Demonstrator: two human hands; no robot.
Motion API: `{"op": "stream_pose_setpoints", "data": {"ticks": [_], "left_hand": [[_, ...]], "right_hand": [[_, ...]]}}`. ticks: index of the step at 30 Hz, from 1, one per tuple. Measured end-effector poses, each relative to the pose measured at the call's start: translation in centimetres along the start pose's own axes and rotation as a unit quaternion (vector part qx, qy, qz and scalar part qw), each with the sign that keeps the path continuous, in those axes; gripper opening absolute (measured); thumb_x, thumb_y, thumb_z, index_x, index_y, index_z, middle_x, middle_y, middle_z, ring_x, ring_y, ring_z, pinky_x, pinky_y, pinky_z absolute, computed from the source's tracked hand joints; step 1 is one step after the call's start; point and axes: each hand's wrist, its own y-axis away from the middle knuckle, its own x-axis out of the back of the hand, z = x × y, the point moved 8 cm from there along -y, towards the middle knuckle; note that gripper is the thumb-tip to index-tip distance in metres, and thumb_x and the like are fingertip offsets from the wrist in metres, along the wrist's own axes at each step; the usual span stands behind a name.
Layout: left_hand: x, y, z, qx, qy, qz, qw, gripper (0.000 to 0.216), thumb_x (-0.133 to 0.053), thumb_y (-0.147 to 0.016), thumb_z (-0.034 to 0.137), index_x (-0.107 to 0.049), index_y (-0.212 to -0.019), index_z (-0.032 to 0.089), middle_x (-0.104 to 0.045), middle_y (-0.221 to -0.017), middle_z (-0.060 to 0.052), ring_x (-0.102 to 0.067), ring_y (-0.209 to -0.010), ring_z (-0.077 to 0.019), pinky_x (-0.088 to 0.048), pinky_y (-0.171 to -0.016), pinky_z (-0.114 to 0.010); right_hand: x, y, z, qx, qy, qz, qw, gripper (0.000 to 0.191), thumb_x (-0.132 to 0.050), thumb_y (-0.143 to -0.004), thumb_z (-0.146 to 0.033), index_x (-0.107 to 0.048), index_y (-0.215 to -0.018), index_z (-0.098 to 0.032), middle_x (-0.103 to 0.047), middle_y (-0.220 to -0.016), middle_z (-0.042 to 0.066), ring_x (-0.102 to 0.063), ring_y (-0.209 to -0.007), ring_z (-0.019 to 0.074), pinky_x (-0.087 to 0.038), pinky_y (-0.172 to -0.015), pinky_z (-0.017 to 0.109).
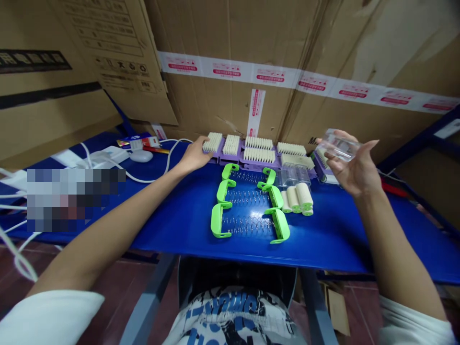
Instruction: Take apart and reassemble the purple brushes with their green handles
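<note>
At the left end of the back row, my left hand [196,154] grips the end of a purple brush with cream bristles [212,142], its fingers closed against it. My right hand [355,165] is raised at the right, palm up, and holds a clear plastic case [339,145] between thumb and fingers. More purple brushes [259,155] stand bristles up in the row between the hands. In front of them lie several bright green handles [220,220], joined in pairs by metal coil springs [247,224].
Cream rollers with green ends [304,195] are stacked beside the springs, near more clear plastic cases [293,176]. A white mouse [141,156], cables and small boxes lie at left on the blue table [172,225]. Cardboard [223,28] walls the back.
</note>
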Motion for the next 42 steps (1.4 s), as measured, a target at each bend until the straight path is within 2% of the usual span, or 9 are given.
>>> {"op": "stream_pose_setpoints", "data": {"ticks": [3, 7, 11, 17, 25, 34, 36, 38, 42], "left_hand": [[0.0, -0.3, -0.4, 0.001, 0.006, 0.007, 1.000, 0.058, -0.078, -0.090, 0.020, -0.065, -0.147, 0.020, -0.075, -0.151, -0.021, -0.072, -0.141, -0.0435, -0.055, -0.123, -0.057], [-0.2, -0.4, -0.8, 0.010, 0.023, 0.015, 1.000, 0.062, -0.079, -0.089, 0.019, -0.060, -0.147, 0.020, -0.076, -0.150, -0.021, -0.073, -0.143, -0.0416, -0.056, -0.125, -0.055], [-0.4, -0.1, -0.6, 0.015, 0.017, 0.008, 1.000, 0.070, -0.078, -0.093, 0.021, -0.050, -0.157, 0.015, -0.071, -0.157, -0.027, -0.070, -0.149, -0.0430, -0.055, -0.127, -0.056], [-0.5, 0.2, -0.2, 0.004, 0.011, 0.014, 1.000, 0.076, -0.078, -0.094, 0.019, -0.044, -0.162, 0.016, -0.066, -0.162, -0.028, -0.067, -0.152, -0.0452, -0.053, -0.130, -0.059], [-0.6, 0.2, -0.4, 0.023, 0.019, 0.012, 0.999, 0.091, -0.080, -0.092, 0.021, -0.032, -0.169, 0.014, -0.069, -0.158, -0.029, -0.066, -0.154, -0.0452, -0.049, -0.135, -0.060], [-0.4, 0.3, -0.6, 0.029, 0.018, 0.015, 0.999, 0.092, -0.082, -0.087, 0.027, -0.037, -0.166, 0.015, -0.072, -0.148, -0.027, -0.070, -0.147, -0.0491, -0.051, -0.131, -0.063], [-0.4, 0.4, -0.6, 0.034, 0.013, 0.014, 0.999, 0.093, -0.083, -0.088, 0.027, -0.036, -0.167, 0.013, -0.070, -0.149, -0.028, -0.069, -0.147, -0.0490, -0.050, -0.131, -0.062], [-0.4, 0.4, -0.5, 0.037, 0.009, 0.009, 0.999, 0.094, -0.082, -0.089, 0.027, -0.035, -0.168, 0.011, -0.069, -0.151, -0.030, -0.069, -0.148, -0.0487, -0.050, -0.131, -0.060], [-0.6, 0.4, -0.4, 0.039, 0.017, 0.002, 0.999, 0.092, -0.081, -0.090, 0.025, -0.035, -0.169, 0.011, -0.071, -0.150, -0.029, -0.070, -0.146, -0.0468, -0.051, -0.130, -0.059]], "right_hand": [[-0.5, 0.6, -0.7, 0.023, 0.004, -0.018, 1.000, 0.073, -0.093, -0.079, -0.086, -0.081, -0.135, -0.040, -0.084, -0.139, 0.008, -0.078, -0.112, 0.0232, -0.062, -0.070, 0.030], [-0.8, 1.1, -1.3, 0.053, 0.139, -0.084, 0.985, 0.068, -0.098, -0.088, -0.058, -0.078, -0.151, -0.045, -0.079, -0.150, 0.004, -0.076, -0.128, 0.0297, -0.070, -0.101, 0.047], [-1.6, 1.3, -1.5, 0.114, 0.335, -0.136, 0.925, 0.078, -0.094, -0.089, -0.058, -0.071, -0.162, -0.042, -0.074, -0.154, 0.007, -0.075, -0.133, 0.0360, -0.063, -0.120, 0.061], [-3.1, 1.2, -1.1, 0.178, 0.420, -0.176, 0.872, 0.062, -0.088, -0.095, -0.059, -0.078, -0.154, -0.040, -0.076, -0.147, 0.010, -0.074, -0.135, 0.0393, -0.059, -0.122, 0.066], [-3.3, 0.8, -0.5, 0.157, 0.421, -0.195, 0.872, 0.062, -0.086, -0.093, -0.066, -0.079, -0.151, -0.044, -0.078, -0.144, 0.007, -0.075, -0.133, 0.0383, -0.061, -0.121, 0.063], [-4.0, 0.9, -0.2, 0.132, 0.369, -0.190, 0.900, 0.062, -0.092, -0.088, -0.067, -0.082, -0.145, -0.042, -0.079, -0.147, 0.007, -0.075, -0.134, 0.0373, -0.063, -0.118, 0.062], [-2.8, 0.6, -0.7, 0.125, 0.360, -0.168, 0.909, 0.070, -0.090, -0.089, -0.069, -0.077, -0.152, -0.042, -0.075, -0.156, 0.006, -0.072, -0.142, 0.0371, -0.061, -0.121, 0.060], [0.0, 0.1, -1.5, 0.117, 0.381, -0.075, 0.914, 0.068, -0.078, -0.097, -0.071, -0.073, -0.155, -0.036, -0.074, -0.159, 0.008, -0.072, -0.142, 0.0347, -0.060, -0.122, 0.055], [6.5, -0.4, -1.3, 0.025, 0.547, 0.126, 0.827, 0.059, -0.059, -0.106, -0.059, -0.075, -0.146, -0.019, -0.083, -0.137, 0.019, -0.080, -0.120, 0.0344, -0.061, -0.113, 0.051]]}}
